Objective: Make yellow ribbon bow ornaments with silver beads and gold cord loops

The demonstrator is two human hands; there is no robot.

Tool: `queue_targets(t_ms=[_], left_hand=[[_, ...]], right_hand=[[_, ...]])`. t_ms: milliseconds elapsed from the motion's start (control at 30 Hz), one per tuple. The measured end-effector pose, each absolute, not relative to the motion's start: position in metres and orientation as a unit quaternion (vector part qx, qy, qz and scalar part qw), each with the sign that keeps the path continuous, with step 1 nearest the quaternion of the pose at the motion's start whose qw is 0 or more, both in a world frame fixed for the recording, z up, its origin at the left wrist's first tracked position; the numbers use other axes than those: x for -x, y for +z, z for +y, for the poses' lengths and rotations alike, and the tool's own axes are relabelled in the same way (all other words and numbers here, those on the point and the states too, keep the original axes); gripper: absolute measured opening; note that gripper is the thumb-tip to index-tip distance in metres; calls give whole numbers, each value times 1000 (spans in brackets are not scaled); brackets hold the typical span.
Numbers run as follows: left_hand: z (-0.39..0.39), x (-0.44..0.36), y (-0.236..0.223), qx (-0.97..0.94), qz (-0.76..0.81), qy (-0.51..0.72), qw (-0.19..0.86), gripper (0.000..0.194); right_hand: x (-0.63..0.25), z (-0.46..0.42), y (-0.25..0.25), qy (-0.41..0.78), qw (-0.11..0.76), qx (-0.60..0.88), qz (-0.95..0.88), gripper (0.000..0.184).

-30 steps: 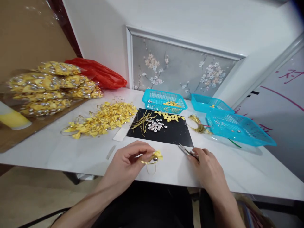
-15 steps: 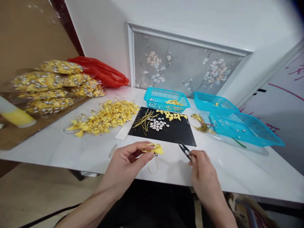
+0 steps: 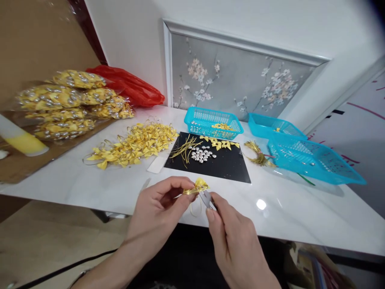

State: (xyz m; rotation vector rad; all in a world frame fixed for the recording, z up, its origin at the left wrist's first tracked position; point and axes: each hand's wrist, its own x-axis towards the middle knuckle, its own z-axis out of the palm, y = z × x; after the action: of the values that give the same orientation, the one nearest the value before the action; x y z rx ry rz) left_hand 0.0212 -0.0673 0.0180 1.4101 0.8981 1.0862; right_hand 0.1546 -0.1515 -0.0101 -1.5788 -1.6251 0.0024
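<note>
My left hand [image 3: 161, 208] pinches a small yellow bow [image 3: 199, 185] tied with a gold cord loop, held just above the near edge of the white table [image 3: 75, 184]. My right hand [image 3: 231, 237] grips small thread snips [image 3: 207, 199], whose blades sit right under the bow against the cord. Behind the hands lies a black mat [image 3: 222, 166] carrying silver beads [image 3: 201, 154], loose gold cords [image 3: 183, 147] and a few yellow bows [image 3: 221, 143].
A heap of finished yellow bows [image 3: 132, 144] lies left of the mat, and bagged ones [image 3: 66, 104] are stacked on a board at far left. Three turquoise baskets [image 3: 212, 124] [image 3: 272, 129] [image 3: 315, 162] stand behind and right. A gold cord bundle [image 3: 255, 154] lies by the mat.
My right hand picked the snips up from the table on the right and brought them left to the bow. The left hand raised the bow slightly.
</note>
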Motion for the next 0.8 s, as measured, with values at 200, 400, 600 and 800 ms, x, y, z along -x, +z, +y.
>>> queue_targets(t_ms=[200,400,600,800], left_hand=[[-68,-20,14,-581,375,465,552,9],[-68,-20,12,-586,368,460,556,10],[-69,-20,14,-586,371,462,552,12],[-69,-21,14,-587,368,467,549,11]], right_hand=[[-157,-149,-2,-28,403,626,-667,34],[-155,-149,0,-16,406,626,-666,36],[-156,-148,2,21,416,625,-660,35],[-156,-147,1,29,424,623,-657,33]])
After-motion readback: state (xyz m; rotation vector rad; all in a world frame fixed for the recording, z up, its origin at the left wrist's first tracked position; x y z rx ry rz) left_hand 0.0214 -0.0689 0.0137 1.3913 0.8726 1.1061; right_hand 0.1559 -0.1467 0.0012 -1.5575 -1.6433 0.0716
